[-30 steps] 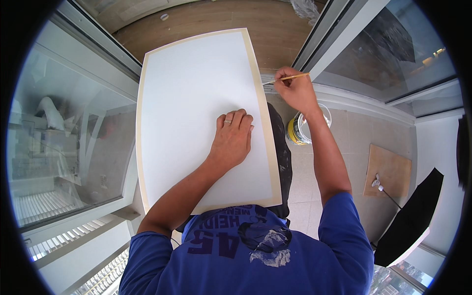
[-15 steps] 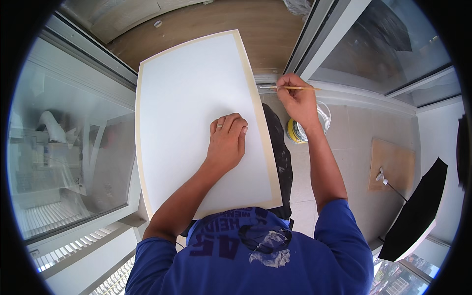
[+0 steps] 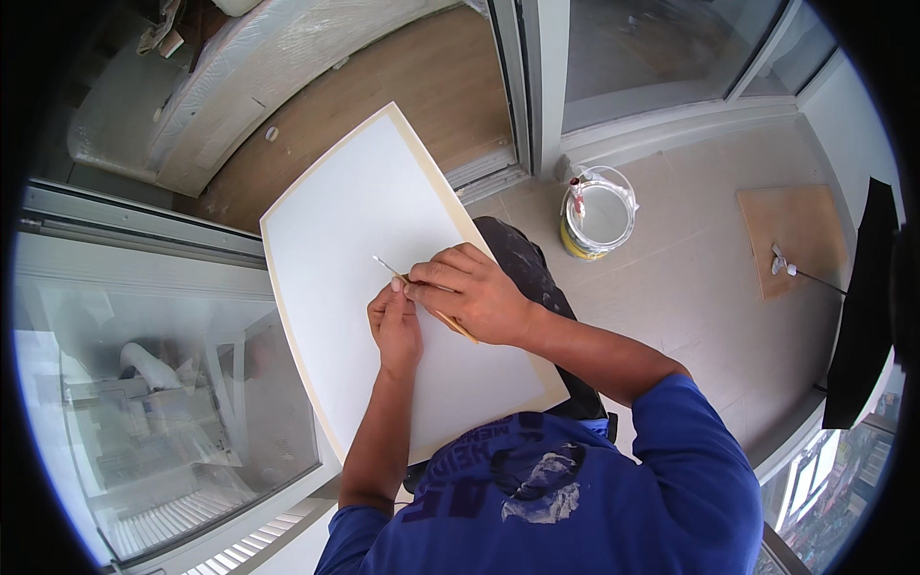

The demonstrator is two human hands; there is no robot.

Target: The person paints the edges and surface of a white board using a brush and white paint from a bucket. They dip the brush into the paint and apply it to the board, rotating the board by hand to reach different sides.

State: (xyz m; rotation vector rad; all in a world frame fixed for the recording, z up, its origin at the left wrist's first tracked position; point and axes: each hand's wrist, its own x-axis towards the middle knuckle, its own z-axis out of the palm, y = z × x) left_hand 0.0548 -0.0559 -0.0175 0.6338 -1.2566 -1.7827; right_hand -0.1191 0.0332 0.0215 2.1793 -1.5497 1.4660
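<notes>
A large white board (image 3: 364, 201), edged with beige masking tape, lies over my lap. Above it, a thin paintbrush (image 3: 458, 328) with a wooden handle slants, its pale tip toward the far left. My right hand (image 3: 471, 293) is closed around the handle. Just left of it, my left hand (image 3: 395, 331) pinches the brush near its metal collar, thumb and fingertips pressed together. How far the left fingers wrap around is partly hidden.
On the tiled floor to the right stands a paint bucket (image 3: 606, 216), a red-handled brush (image 3: 576, 195) at its rim. Farther right are a brown board (image 3: 791, 225) and a black umbrella-like panel (image 3: 862, 316). Glass doors (image 3: 163, 383) flank me on the left.
My right hand has come from beside the bucket to over the board with the paintbrush. My left hand has lifted off the board's surface to the brush. The view has turned rightward.
</notes>
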